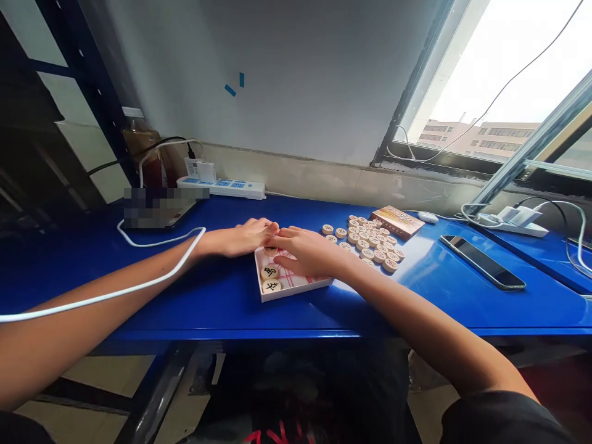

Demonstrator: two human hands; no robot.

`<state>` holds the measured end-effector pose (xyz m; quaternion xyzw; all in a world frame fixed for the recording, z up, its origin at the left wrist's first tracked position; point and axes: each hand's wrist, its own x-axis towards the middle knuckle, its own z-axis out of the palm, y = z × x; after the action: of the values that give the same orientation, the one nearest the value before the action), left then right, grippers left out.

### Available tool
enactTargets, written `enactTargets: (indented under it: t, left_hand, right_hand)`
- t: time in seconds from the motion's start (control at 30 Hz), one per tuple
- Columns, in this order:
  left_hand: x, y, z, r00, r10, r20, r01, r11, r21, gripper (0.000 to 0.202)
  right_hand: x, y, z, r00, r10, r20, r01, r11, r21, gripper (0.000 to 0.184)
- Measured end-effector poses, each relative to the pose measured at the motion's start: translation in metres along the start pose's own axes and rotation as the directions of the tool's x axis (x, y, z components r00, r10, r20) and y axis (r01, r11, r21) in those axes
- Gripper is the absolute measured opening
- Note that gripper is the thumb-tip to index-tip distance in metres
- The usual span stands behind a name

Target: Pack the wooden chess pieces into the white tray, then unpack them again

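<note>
A shallow white box (296, 290) with a red-and-white patterned inside lies near the table's front edge. Along its left side sit round wooden Chinese chess pieces with dark characters, among them one piece (271, 285) in the near corner. My left hand (247, 237) rests at the far left corner, its fingers curled against the box and partly hidden. Stretched across the box from the right, my right hand (312, 251) has its thumb apart from its fingers. Just by its fingertips shows another chess piece (271, 250), partly covered; I see no piece clearly held.
Many loose chess pieces (365, 237) lie right of the box, beside a printed carton (398, 222). A phone (483, 262) lies farther right. Power strips (231, 187) stand along the wall. A white cable (152, 280) crosses over my left forearm.
</note>
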<state>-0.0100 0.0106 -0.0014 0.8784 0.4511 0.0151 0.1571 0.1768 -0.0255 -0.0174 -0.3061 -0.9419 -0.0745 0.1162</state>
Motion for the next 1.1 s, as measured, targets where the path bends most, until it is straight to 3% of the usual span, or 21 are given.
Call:
enactTargets:
  t: [0.3, 0.53, 0.73, 0.83, 0.93, 1.1]
  left_hand:
    - [0.002, -0.005, 0.004, 0.999, 0.022, -0.027, -0.023, 0.998, -0.053, 0.082]
    - [0.003, -0.007, 0.004, 0.995, 0.095, -0.031, -0.094, 0.995, 0.033, 0.082]
    - [0.002, -0.005, -0.003, 0.992, 0.122, 0.013, -0.122, 0.989, 0.088, 0.076]
    - [0.002, -0.005, -0.003, 0.992, 0.127, 0.021, -0.129, 0.985, 0.111, 0.069]
    - [0.0, -0.003, -0.003, 0.993, 0.113, 0.032, -0.116, 0.986, 0.119, 0.067]
    - [-0.002, 0.0, -0.003, 0.994, 0.105, 0.036, -0.109, 0.987, 0.118, 0.067]
  right_hand:
    - [0.004, -0.004, -0.003, 0.999, 0.051, 0.0, -0.051, 0.996, -0.068, 0.02]
    - [-0.001, -0.006, -0.002, 0.999, 0.038, 0.006, -0.037, 0.99, -0.138, 0.02]
    - [-0.01, -0.001, -0.023, 0.994, 0.06, -0.09, -0.073, 0.987, -0.141, 0.023]
    - [-0.022, 0.012, -0.041, 0.963, 0.121, -0.241, -0.146, 0.985, -0.091, 0.023]
    - [-0.036, 0.028, -0.057, 0.899, 0.226, -0.374, -0.24, 0.971, 0.009, 0.023]
    - [-0.055, 0.044, -0.071, 0.843, 0.326, -0.428, -0.336, 0.94, 0.056, 0.023]
